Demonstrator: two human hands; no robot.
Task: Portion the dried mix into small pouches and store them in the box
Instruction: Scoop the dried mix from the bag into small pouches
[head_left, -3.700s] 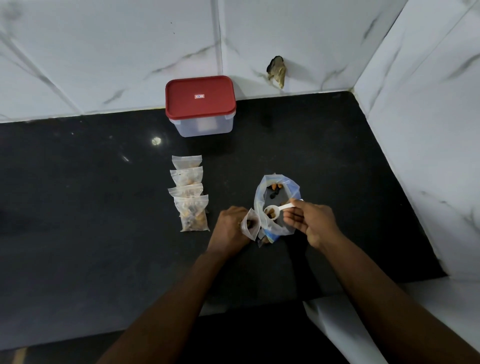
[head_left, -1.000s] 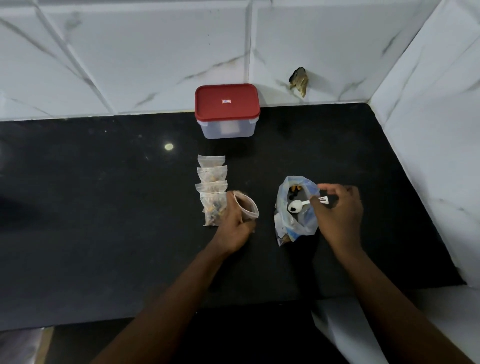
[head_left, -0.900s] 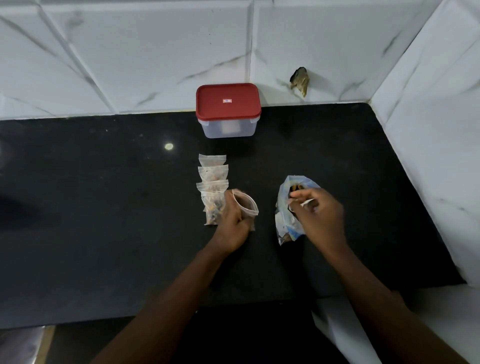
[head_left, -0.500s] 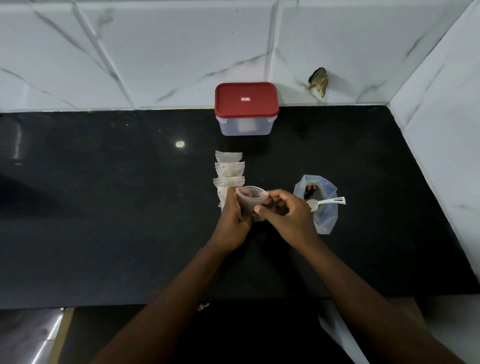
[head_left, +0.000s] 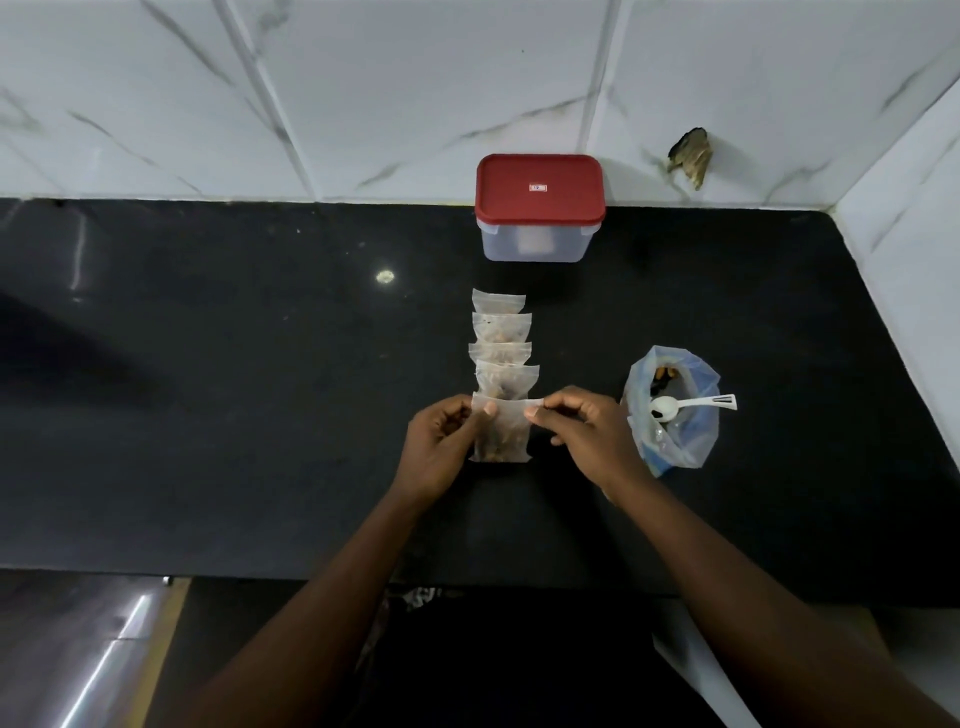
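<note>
A small clear pouch, with brown dried mix in its lower half, is held near the middle of the black counter, a little toward its front edge; whether its bottom rests on the counter cannot be told. The left hand pinches the pouch's top left corner between thumb and fingers; the right hand pinches the top right corner the same way; the mouth strip is stretched flat between them, most likely so the seal can be pressed closed. Just behind the pouch, toward the counter's back edge, four filled pouches lie in an overlapping row, seemingly lined up for storing. At the back edge, against the tiled wall, the clear box sits with its red lid on, so storing looks not yet begun. Toward the counter's right edge, just beside the right hand, the larger plastic bag of mix stands open; a white spoon rests across its mouth, bowl inside and handle out, handy for another scoop.
</note>
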